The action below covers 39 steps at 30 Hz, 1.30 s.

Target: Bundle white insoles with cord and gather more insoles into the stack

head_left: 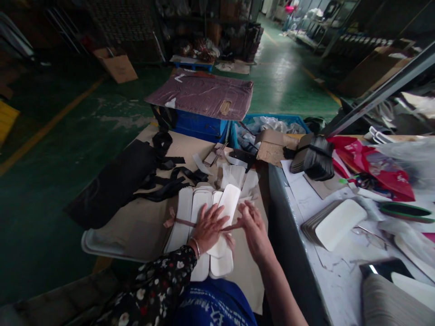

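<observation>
Side by side on the cardboard-covered surface lie stacks of long white pads (201, 201) with rounded ends. A loose white pad (229, 199) rests slanted on top. Around the stacks runs a thin brown strip (185, 222), its knotted end showing at the left side. My left hand (210, 226) lies flat on the pads with its fingers spread, pressing over the strip. Just right of the stacks, my right hand (253, 228) pinches the strip and holds it out from the pads. Its fingertips are partly hidden.
A black roll (113, 181) and black straps (170, 183) lie to the left. Behind stands a blue crate (200, 124) under a brown wrapped board (207, 93). On the right table (295, 199) are more pad stacks (335, 224), a dark banded bundle (312, 156) and a red bag (377, 170).
</observation>
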Each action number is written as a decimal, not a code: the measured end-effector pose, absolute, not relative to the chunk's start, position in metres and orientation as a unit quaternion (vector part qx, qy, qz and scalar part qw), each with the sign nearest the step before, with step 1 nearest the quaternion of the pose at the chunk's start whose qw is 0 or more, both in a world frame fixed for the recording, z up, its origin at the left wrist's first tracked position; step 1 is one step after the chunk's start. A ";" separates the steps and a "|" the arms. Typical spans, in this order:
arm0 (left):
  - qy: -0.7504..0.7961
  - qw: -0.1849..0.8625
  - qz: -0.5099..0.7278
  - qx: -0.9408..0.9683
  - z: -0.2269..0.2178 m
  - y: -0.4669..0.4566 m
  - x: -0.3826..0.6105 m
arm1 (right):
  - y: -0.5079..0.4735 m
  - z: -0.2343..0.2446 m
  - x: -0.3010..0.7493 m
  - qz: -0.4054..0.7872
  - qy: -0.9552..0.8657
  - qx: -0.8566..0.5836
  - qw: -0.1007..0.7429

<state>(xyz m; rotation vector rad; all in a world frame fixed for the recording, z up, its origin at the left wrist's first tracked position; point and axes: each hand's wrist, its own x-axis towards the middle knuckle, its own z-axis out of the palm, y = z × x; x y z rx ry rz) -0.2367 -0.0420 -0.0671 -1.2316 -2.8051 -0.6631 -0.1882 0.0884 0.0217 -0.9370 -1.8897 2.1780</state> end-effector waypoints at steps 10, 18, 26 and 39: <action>-0.904 -0.020 -0.210 -0.371 -0.062 -0.039 -0.238 | 0.084 -0.068 -0.139 0.635 -0.663 -0.392 -0.052; -0.910 -0.008 -0.209 -0.359 -0.060 -0.036 -0.236 | 0.061 -0.012 -0.123 0.767 -0.456 -0.436 -0.119; -0.913 -0.016 -0.200 -0.356 -0.063 -0.035 -0.240 | 0.026 0.034 -0.102 0.813 -0.288 -0.492 -0.119; -0.913 -0.021 -0.225 -0.341 -0.059 -0.043 -0.246 | 0.128 0.053 -0.050 0.657 -0.594 -0.462 -0.040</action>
